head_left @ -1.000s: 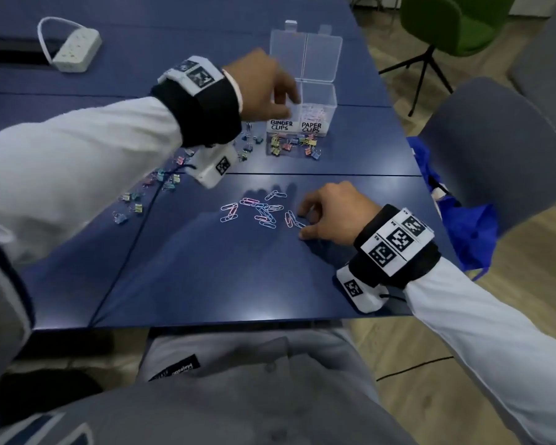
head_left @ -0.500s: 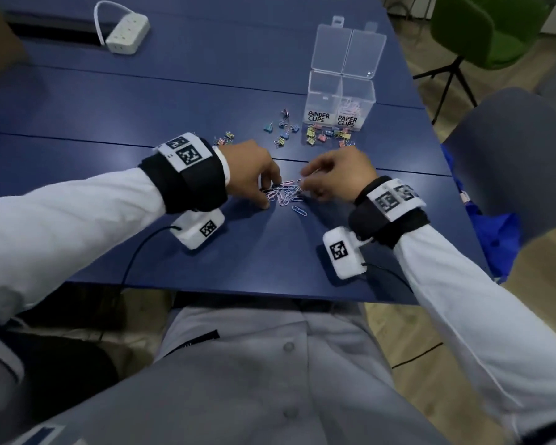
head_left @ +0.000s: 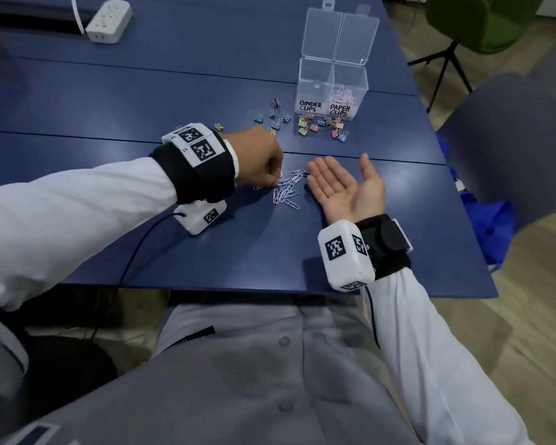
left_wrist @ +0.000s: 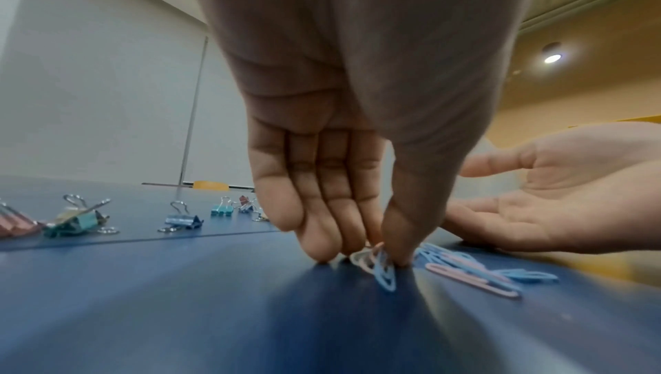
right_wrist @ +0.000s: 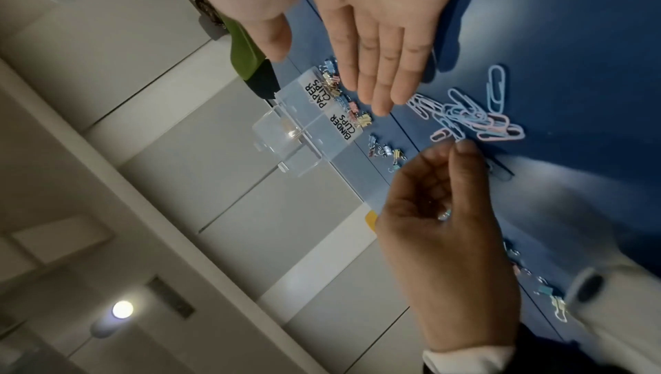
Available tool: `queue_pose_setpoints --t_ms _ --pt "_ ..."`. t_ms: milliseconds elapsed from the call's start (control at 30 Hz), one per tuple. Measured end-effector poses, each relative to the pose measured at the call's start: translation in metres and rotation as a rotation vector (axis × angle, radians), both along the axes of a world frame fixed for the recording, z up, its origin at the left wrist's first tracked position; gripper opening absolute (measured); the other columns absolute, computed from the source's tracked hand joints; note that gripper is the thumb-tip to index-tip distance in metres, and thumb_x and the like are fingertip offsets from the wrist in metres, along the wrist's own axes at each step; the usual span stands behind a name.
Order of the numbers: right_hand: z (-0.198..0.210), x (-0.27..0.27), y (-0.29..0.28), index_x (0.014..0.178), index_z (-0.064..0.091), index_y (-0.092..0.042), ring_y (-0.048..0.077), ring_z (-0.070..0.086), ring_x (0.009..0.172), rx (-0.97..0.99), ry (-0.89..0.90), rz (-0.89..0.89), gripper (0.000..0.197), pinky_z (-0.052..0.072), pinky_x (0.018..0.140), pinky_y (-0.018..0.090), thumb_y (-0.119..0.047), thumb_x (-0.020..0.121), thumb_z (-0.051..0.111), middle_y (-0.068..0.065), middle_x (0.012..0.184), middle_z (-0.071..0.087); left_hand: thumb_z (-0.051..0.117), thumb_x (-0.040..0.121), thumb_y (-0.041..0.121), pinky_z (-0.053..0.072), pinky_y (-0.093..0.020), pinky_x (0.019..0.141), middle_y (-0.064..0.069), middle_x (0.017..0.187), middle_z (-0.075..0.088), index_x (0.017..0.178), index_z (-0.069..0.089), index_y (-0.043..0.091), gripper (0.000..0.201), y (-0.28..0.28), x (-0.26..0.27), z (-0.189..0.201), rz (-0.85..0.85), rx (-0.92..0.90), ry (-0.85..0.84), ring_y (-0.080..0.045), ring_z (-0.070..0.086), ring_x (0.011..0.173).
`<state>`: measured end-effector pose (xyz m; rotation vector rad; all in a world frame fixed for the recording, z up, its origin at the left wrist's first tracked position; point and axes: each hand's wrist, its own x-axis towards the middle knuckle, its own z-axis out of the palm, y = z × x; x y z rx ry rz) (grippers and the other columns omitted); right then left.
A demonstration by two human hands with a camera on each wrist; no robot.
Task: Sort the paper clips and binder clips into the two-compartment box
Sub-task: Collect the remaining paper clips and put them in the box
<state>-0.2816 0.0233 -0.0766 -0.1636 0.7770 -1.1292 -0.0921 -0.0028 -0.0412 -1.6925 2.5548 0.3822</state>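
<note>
1. Beside the left hand (head_left: 264, 160), the right hand (head_left: 344, 184) has turned palm-up, flat and empty.
2. Left fingers (left_wrist: 322, 210) now pinch paper clips (head_left: 286, 189) on the worktop (head_left: 142, 101); likely handover, box (head_left: 333, 88) beyond.

My left hand (head_left: 259, 162) curled at paper clips (head_left: 286, 189) on blue table (head_left: 142, 101); right hand (head_left: 344, 184) lies palm-up, empty, just beside them.

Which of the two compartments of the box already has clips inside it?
The compartment labelled PAPER CLIPS, the right one in the head view, holds some paper clips. The BINDER CLIPS compartment beside it looks empty.
</note>
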Motion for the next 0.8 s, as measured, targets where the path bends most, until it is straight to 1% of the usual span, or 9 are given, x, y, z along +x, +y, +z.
queue_pose_setpoints --t_ms 167,233,333,433,500,567,667,733,800 --pt "-0.007 0.0 0.002 0.118 0.055 0.007 0.036 0.059 0.117 -0.003 -0.068 -0.019 0.063 0.043 0.106 0.044 -0.05 0.095 0.043 0.023 0.116 0.064 0.063 0.088 0.03 0.036 -0.022 0.069 0.006 0.076 0.058 0.085 0.06 0.019 0.012 -0.01 0.004 -0.005 -0.047 0.11 -0.041 -0.014 0.051 0.073" --pt "-0.008 -0.001 0.001 0.121 0.053 0.007 0.036 0.06 0.116 -0.008 -0.066 -0.02 0.064 0.044 0.105 0.044 -0.051 0.095 0.043 0.023 0.118 0.063 0.061 0.09 0.034 0.034 -0.022 0.07 0.005 0.08 0.056 0.086 0.057 0.02 0.015 -0.014 0.003 -0.007 -0.055 0.128 -0.063 -0.014 0.049 0.077" --pt "-0.009 0.0 0.0 0.124 0.052 0.006 0.036 0.06 0.116 -0.018 -0.048 -0.019 0.063 0.044 0.105 0.044 -0.05 0.096 0.043 0.023 0.122 0.062 0.061 0.09 0.037 0.036 -0.023 0.072 0.004 0.082 0.058 0.093 0.062 0.015 0.023 -0.018 0.001 -0.003 -0.046 0.154 -0.054 -0.017 0.051 0.079" --pt "-0.009 0.002 -0.001 0.124 0.052 0.006 0.036 0.06 0.115 -0.022 -0.026 -0.02 0.059 0.045 0.103 0.042 -0.046 0.098 0.041 0.023 0.121 0.062 0.06 0.09 0.039 0.041 -0.023 0.072 0.003 0.08 0.064 0.095 0.064 0.015 0.025 -0.023 -0.007 0.012 -0.052 0.146 0.037 -0.019 0.057 0.076" --pt "-0.009 0.004 -0.002 0.124 0.052 0.006 0.034 0.062 0.11 -0.016 -0.013 -0.023 0.057 0.047 0.101 0.042 -0.044 0.099 0.038 0.023 0.115 0.064 0.06 0.09 0.037 0.046 -0.023 0.068 0.008 0.073 0.065 0.094 0.064 0.017 0.021 -0.026 -0.019 0.021 -0.065 0.127 0.144 -0.013 0.059 0.069" --pt "-0.01 0.008 -0.003 0.121 0.054 0.006 0.035 0.061 0.108 -0.006 -0.014 -0.031 0.055 0.049 0.097 0.042 -0.042 0.1 0.036 0.022 0.11 0.063 0.062 0.089 0.037 0.045 -0.015 0.065 0.012 0.07 0.065 0.093 0.067 0.018 0.019 -0.025 -0.034 0.025 -0.081 0.09 0.229 -0.008 0.061 0.066" --pt "-0.009 0.011 -0.002 0.108 0.056 0.005 0.037 0.059 0.108 0.011 -0.068 -0.056 0.049 0.048 0.097 0.044 -0.039 0.101 0.035 0.023 0.111 0.059 0.068 0.085 0.037 0.041 -0.007 0.064 0.006 0.079 0.071 0.094 0.072 0.018 0.021 -0.027 -0.048 0.021 -0.076 0.019 0.29 -0.005 0.062 0.068" --pt "-0.007 0.01 -0.002 0.104 0.058 0.005 0.035 0.063 0.1 0.015 -0.08 -0.078 0.048 0.052 0.089 0.041 -0.036 0.102 0.033 0.022 0.106 0.062 0.067 0.085 0.037 0.035 -0.002 0.061 0.002 0.083 0.072 0.095 0.074 0.018 0.023 -0.03 -0.048 0.022 -0.059 -0.062 0.316 -0.005 0.058 0.07" --pt "-0.007 0.006 -0.003 0.101 0.061 0.001 0.029 0.065 0.089 0.025 -0.036 -0.083 0.045 0.055 0.075 0.034 -0.031 0.103 0.031 0.017 0.097 0.066 0.063 0.087 0.04 0.034 -0.008 0.06 0.001 0.082 0.071 0.093 0.074 0.016 0.027 -0.033 -0.039 0.025 -0.012 -0.158 0.34 -0.008 0.056 0.071"
